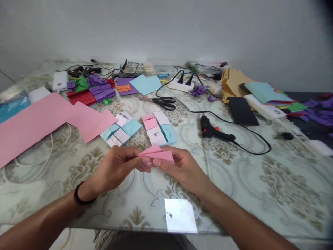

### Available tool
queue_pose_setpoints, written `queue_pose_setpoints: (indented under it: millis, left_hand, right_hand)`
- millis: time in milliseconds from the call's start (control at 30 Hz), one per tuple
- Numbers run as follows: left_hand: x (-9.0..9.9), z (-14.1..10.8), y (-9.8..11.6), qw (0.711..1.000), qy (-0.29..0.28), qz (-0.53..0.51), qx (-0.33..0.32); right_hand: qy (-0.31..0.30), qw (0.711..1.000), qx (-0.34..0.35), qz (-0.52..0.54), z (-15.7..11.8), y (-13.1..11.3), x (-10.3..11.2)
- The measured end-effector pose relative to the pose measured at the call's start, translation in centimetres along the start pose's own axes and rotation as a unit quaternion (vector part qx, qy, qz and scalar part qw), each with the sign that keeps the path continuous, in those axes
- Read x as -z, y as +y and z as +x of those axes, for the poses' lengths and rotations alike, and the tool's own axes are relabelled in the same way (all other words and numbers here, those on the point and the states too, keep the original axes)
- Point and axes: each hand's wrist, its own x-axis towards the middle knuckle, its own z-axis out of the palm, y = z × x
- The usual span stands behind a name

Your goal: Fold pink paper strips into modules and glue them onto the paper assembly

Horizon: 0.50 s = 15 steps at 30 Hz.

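A small folded piece of pink paper (166, 157) is pinched between both hands above the front middle of the table. My left hand (125, 163) grips its left end, and my right hand (180, 166) holds the right part, the two thumbs almost touching. Just beyond the hands lie two groups of folded squares, one blue and white (132, 127), the other pink, white and blue (150, 122). A white square (180, 216) rests at the table's front edge.
Pink sheets (47, 121) cover the left side. Black scissors (165, 101) lie behind the folded squares. A black glue gun (208, 128) with its cord is right of centre, near a black phone (241, 111). A white power strip (179, 85) stands farther back.
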Motion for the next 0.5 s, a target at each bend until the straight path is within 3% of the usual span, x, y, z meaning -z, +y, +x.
queue_pose_setpoints:
  millis: [500]
  left_hand:
    - [0.67,-0.09,0.41,0.998,-0.068,-0.004,-0.010]
  right_hand:
    - [0.065,0.996,-0.017,-0.052,-0.15,0.21,0.05]
